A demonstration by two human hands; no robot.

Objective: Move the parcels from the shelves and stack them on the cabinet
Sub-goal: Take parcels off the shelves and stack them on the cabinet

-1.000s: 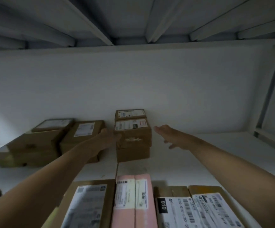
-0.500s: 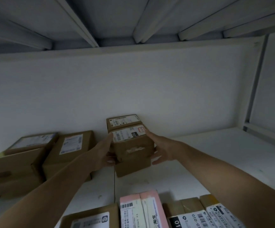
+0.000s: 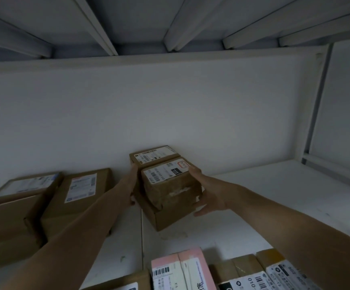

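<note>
As the right grip (image 3: 209,197) clasps one parcel (image 3: 170,185), another's label (image 3: 247,284) reads "010".

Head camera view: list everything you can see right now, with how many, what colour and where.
crumpled parcel: one, brown, white label, front top of centre stack
rear parcel: one, brown, labelled, behind it on the stack
base box: one, brown, under both
left parcels: at least three, brown, two with labels showing, shelf's left
pink parcel: one, pink, near edge
near brown parcels: three, labelled, one left of the pink, two right
shelf: one, white, bears everything
upright: one, pale metal, right
left hand: one, flat against the stack's left side
right hand: one, grips the crumpled parcel's right side
</note>
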